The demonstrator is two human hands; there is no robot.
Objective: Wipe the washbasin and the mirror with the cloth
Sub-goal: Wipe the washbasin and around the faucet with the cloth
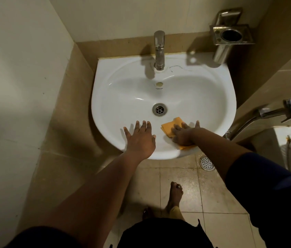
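A white washbasin (pixel 123 83) is fixed to the beige wall, with a metal drain (pixel 159 109) in its middle and a chrome tap (pixel 159 51) at the back. An orange cloth (pixel 170 125) lies folded on the basin's front rim, right of the drain. My right hand (pixel 183 134) presses flat on the cloth with straight fingers. My left hand (pixel 141 138) rests on the front rim with fingers spread, left of the cloth and apart from it. No mirror is in view.
A steel holder (pixel 230 34) is mounted on the wall at the back right. A chrome wall tap (pixel 273 111) juts out at right, close to my right forearm. A floor drain (pixel 207 162) and my bare foot (pixel 175 196) are on the tiled floor below.
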